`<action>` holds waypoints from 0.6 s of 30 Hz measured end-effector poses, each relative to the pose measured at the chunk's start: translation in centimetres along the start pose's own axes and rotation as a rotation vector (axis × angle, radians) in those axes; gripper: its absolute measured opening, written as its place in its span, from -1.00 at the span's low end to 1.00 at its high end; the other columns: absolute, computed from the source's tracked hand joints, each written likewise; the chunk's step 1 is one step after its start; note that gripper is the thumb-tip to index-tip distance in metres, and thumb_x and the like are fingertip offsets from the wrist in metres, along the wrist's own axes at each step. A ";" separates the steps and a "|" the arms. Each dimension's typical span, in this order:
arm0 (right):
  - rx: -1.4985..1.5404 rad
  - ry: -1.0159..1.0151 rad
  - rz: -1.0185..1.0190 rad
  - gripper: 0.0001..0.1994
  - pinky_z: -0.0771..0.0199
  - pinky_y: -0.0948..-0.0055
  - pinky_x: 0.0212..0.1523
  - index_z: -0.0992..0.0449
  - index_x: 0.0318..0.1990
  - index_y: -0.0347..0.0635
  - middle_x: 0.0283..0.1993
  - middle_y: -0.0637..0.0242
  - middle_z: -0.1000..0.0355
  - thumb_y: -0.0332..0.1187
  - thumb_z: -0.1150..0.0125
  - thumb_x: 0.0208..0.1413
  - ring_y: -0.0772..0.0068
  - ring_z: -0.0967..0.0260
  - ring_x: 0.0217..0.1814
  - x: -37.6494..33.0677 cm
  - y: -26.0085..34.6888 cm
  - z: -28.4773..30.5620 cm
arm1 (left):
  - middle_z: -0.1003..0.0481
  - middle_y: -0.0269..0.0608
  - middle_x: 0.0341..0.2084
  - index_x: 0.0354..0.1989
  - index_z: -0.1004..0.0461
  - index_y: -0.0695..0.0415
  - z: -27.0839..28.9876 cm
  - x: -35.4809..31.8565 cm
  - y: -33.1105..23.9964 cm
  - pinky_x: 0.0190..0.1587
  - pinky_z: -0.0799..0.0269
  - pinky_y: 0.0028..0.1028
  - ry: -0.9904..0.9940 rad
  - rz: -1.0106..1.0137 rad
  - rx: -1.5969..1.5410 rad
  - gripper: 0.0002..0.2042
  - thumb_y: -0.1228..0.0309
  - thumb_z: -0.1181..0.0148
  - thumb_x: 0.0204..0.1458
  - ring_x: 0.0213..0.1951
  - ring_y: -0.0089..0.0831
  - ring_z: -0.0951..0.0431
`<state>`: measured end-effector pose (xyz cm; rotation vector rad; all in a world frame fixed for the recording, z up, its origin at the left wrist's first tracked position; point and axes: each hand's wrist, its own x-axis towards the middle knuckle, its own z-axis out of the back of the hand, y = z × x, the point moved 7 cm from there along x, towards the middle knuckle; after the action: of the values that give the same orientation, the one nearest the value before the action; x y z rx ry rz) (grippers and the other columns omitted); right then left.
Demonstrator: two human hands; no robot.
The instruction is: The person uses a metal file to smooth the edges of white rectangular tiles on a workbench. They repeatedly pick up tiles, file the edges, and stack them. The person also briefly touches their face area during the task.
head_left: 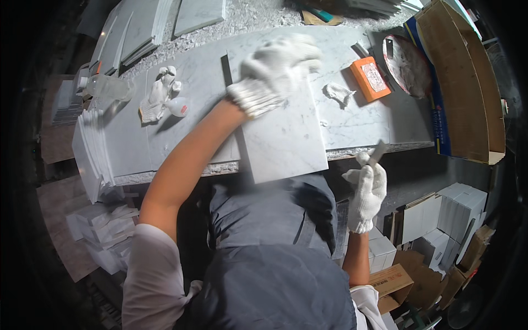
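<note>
Left hand flat on marble tile, keep it pressed steady; right hand grasping scraper, table near edge

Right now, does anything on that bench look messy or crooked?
Yes. The marble tile under the left hand sticks out past the bench edge, tilted askew. A crumpled rag lies near the orange block, and stone chips litter the back of the bench.
</note>
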<state>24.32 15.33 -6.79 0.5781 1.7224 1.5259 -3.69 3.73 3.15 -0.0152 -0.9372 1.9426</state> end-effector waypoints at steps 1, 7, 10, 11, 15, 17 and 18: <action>-0.028 0.072 0.006 -0.74 -0.61 0.41 -0.15 -0.47 0.06 -0.33 -0.10 0.18 -0.59 -0.31 -0.05 0.42 0.47 -0.55 -0.33 0.1 0.1 -0.8 | -0.57 -0.10 -0.23 -0.02 -0.59 0.25 1.0 -1.3 0.5 0.02 -0.50 -0.46 -0.047 0.078 -0.144 -0.76 0.39 -0.20 0.24 -0.06 -0.39 -0.57; 0.007 0.336 -0.032 -0.73 -0.53 0.52 -0.15 -0.47 0.11 -0.41 -0.22 0.23 -0.59 -0.44 -0.15 0.35 0.52 -0.54 -0.27 0.1 -0.1 -4.8 | -0.52 -0.29 -0.36 0.05 -0.52 0.34 3.3 -15.0 1.5 -0.21 -0.47 -0.56 -0.108 0.780 -0.223 -0.76 0.48 -0.14 0.29 -0.30 -0.61 -0.50; -0.057 0.407 -0.166 -0.63 -0.47 0.49 0.10 -0.42 0.24 -0.43 -0.04 0.17 -0.58 -0.52 -0.17 0.32 0.46 -0.51 -0.02 -0.2 -1.1 -5.2 | -0.51 -0.30 -0.36 0.23 -0.37 0.36 1.0 -22.2 0.5 -0.21 -0.47 -0.58 -0.003 1.052 -0.354 -0.62 0.51 -0.15 0.27 -0.31 -0.62 -0.49; -0.087 0.402 -0.166 -0.63 -0.46 0.49 0.12 -0.44 0.22 -0.41 -0.01 0.16 -0.58 -0.49 -0.22 0.31 0.46 -0.50 0.02 -0.2 -1.2 -5.2 | -0.54 -0.22 -0.33 0.23 -0.38 0.31 0.6 -23.0 -0.6 -0.17 -0.50 -0.51 -0.028 0.944 -0.367 -0.58 0.50 -0.23 0.20 -0.30 -0.53 -0.54; -0.102 0.316 -0.145 -0.70 -0.41 0.42 0.22 -0.52 0.13 -0.39 0.07 0.09 -0.57 -0.46 -0.24 0.29 0.40 -0.47 0.13 -0.1 -2.0 -5.1 | -0.49 -0.07 -0.15 0.37 -0.25 0.23 -1.8 -25.1 -1.4 -0.13 -0.52 -0.45 -0.121 0.897 -0.371 -0.37 0.53 -0.33 0.11 -0.28 -0.44 -0.55; -0.195 0.351 0.049 -0.72 -0.38 0.37 0.27 -0.53 0.10 -0.41 0.12 0.06 -0.55 -0.46 -0.24 0.30 0.36 -0.46 0.17 -0.6 -0.7 -5.5 | -0.43 -0.02 -0.05 0.44 -0.15 0.21 -2.8 -25.6 -0.6 -0.03 -0.49 -0.41 -0.157 0.996 -0.547 -0.29 0.45 -0.35 0.12 -0.18 -0.39 -0.51; -0.264 0.347 0.158 -0.73 -0.36 0.35 0.29 -0.53 0.08 -0.41 0.14 0.04 -0.54 -0.46 -0.24 0.30 0.34 -0.46 0.18 -1.0 0.1 -5.8 | -0.43 -0.01 -0.04 0.45 -0.12 0.21 -3.0 -25.5 -0.6 0.01 -0.47 -0.38 -0.119 0.995 -0.455 -0.27 0.41 -0.35 0.13 -0.14 -0.36 -0.49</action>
<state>20.41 10.93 -6.45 0.3324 1.7147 2.0241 11.99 -13.55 -7.56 -0.7625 -1.6343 2.5614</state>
